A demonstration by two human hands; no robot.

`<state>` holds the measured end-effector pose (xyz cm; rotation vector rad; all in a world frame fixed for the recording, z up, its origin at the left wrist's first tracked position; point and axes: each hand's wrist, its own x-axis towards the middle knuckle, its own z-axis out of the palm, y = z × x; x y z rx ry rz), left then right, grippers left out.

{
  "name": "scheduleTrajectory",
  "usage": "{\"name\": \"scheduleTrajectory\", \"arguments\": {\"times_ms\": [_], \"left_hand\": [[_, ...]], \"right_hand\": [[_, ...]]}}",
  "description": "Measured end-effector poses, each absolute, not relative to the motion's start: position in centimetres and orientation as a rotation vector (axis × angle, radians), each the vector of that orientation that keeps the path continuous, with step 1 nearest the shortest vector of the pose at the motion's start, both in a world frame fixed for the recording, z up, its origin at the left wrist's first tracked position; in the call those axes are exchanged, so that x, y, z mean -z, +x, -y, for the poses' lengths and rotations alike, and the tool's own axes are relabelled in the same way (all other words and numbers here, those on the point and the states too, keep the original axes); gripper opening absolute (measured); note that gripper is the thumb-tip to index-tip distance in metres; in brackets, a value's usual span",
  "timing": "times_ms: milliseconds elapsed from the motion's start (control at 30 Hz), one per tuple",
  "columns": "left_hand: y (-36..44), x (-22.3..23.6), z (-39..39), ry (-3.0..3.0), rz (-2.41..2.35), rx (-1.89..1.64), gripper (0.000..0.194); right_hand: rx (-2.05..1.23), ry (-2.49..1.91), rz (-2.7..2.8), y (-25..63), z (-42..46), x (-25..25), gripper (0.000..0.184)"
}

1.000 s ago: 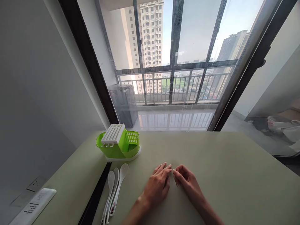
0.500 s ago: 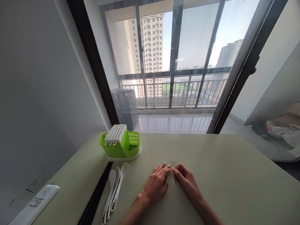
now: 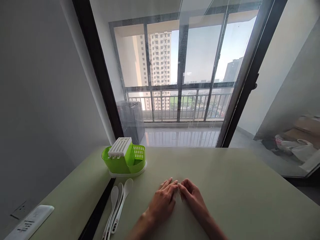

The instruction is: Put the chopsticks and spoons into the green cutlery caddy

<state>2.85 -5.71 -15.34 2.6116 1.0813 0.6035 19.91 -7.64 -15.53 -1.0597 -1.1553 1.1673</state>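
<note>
My left hand (image 3: 163,198) lies palm down on the pale green table (image 3: 232,193), its fingers stretched forward and holding nothing. Beside it on the right rests my right hand (image 3: 192,196), its fingers loosely curled in toward the thumb. No object shows in it. The fingertips of both hands meet or nearly meet; I cannot tell if they touch. Left of my hands lie three white long-handled spoons (image 3: 127,187), bowls pointing away from me and handles close together. Behind the spoons stands a bright green utensil caddy (image 3: 120,165) with a white slotted top and small hooks.
Long black chopsticks (image 3: 100,206), apparently bundled, lie left of the spoons. A white power strip or similar long white object (image 3: 32,220) sits at the table's left edge. Beyond the table is a glass door with a dark frame (image 3: 97,63). Bags (image 3: 297,146) lie on the floor at right.
The view has tilted up and turned slightly right, so everything sits lower and farther left in the picture. My hands keep their pose, and nothing on the table has moved.
</note>
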Motion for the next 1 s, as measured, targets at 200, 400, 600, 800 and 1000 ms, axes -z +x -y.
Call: {"name": "scheduleTrajectory", "arguments": {"times_ms": [200, 400, 600, 800, 1000], "left_hand": [[2.8, 15.3, 5.6, 2.617, -1.095, -0.589, 0.054], [2.8, 15.1, 5.6, 2.655, -1.108, -0.624, 0.053], [3.0, 14.6, 5.8, 2.692, -1.119, -0.582, 0.049], [2.9, 14.5, 5.8, 2.707, -1.119, -0.574, 0.045], [2.8, 14.9, 5.6, 2.701, -1.093, -0.635, 0.051]], "right_hand": [[-1.149, -1.055, 1.151, 19.5, 7.3, 16.4, 0.046], [-1.127, -1.053, 1.167, 19.0, 7.1, 16.5, 0.046], [-1.105, -1.067, 1.209, 19.0, 7.1, 16.3, 0.044], [-1.092, -1.059, 1.212, 18.9, 6.9, 16.6, 0.044], [-1.106, -1.055, 1.196, 18.8, 6.9, 16.7, 0.046]]}}
